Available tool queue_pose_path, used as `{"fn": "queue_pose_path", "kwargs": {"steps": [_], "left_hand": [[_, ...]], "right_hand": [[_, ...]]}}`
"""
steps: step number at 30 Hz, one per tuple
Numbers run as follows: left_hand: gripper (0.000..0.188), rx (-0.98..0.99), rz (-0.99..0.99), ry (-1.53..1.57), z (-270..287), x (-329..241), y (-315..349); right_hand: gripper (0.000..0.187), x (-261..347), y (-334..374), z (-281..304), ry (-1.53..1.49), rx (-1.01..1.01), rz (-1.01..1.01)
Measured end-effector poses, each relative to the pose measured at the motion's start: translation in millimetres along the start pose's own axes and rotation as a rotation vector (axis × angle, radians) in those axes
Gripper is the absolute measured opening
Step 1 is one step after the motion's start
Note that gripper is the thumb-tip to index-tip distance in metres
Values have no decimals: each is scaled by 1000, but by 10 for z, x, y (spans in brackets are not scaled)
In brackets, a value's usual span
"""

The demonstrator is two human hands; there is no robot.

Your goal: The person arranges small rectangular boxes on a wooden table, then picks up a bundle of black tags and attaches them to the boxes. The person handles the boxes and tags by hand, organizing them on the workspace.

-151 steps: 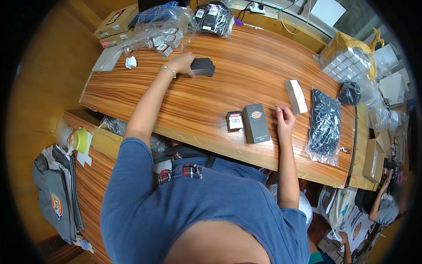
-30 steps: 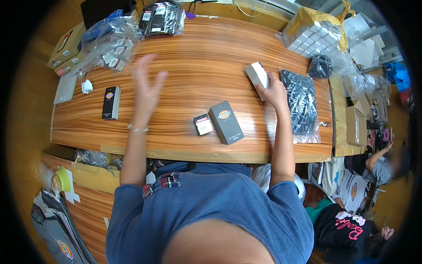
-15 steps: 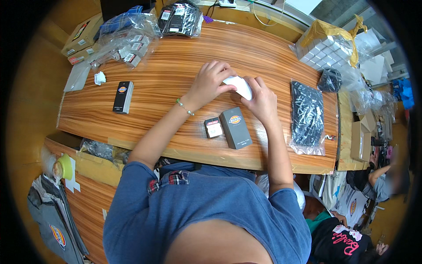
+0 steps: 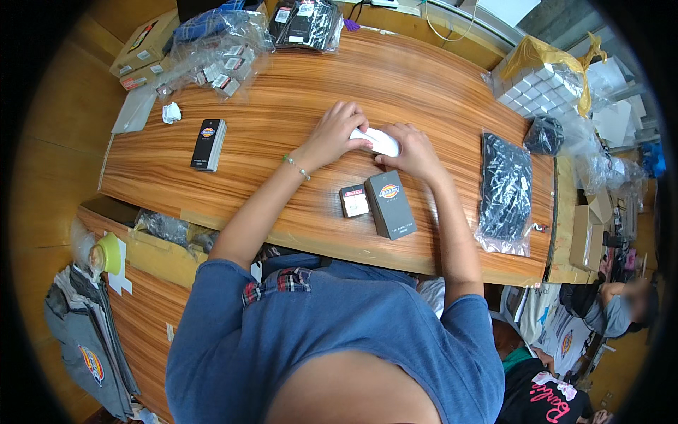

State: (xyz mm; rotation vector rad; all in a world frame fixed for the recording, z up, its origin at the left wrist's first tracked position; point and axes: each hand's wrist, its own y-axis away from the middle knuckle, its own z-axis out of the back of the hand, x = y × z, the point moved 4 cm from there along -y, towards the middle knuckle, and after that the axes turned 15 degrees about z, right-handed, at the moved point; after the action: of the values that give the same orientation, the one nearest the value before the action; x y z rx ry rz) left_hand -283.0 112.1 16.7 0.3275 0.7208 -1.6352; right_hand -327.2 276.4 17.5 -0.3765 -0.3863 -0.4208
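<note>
Over the middle of the wooden table, both my hands grip a white paper-like piece (image 4: 383, 143), bent into a narrow curve. My left hand (image 4: 340, 131), with a beaded bracelet at its wrist, pinches the left end between thumb and fingers. Around the right end, the fingers of my right hand (image 4: 415, 150) are closed. Parts of the piece are hidden by my fingers, so its exact kind is unclear. Just nearer to me lie a tall stack of dark grey tags (image 4: 390, 205) and a small stack of white-and-black labels (image 4: 355, 201), side by side.
A stack of black tags (image 4: 209, 145) and crumpled paper (image 4: 171, 112) lie at the left. Bagged small boxes (image 4: 224, 67) and black packets (image 4: 305, 25) sit at the back. A clear bag of black pieces (image 4: 506, 191) is at the right, below bagged white boxes (image 4: 540, 85).
The white piece, held in both hands, has tilted to a flatter, narrower view. My hands have shifted only slightly. The whole scene has moved a little to the right in view.
</note>
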Motion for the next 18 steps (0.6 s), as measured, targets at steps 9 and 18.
{"fn": "queue_pose_path", "kwargs": {"steps": [9,18], "left_hand": [[26,7,-64,-17,-29,-28,-48],[26,153,62,144,-33,-34,-86]], "right_hand": [[20,-11,-250,46,-214,-27,86],[16,-71,-248,-19,-279,-62,-2]]}}
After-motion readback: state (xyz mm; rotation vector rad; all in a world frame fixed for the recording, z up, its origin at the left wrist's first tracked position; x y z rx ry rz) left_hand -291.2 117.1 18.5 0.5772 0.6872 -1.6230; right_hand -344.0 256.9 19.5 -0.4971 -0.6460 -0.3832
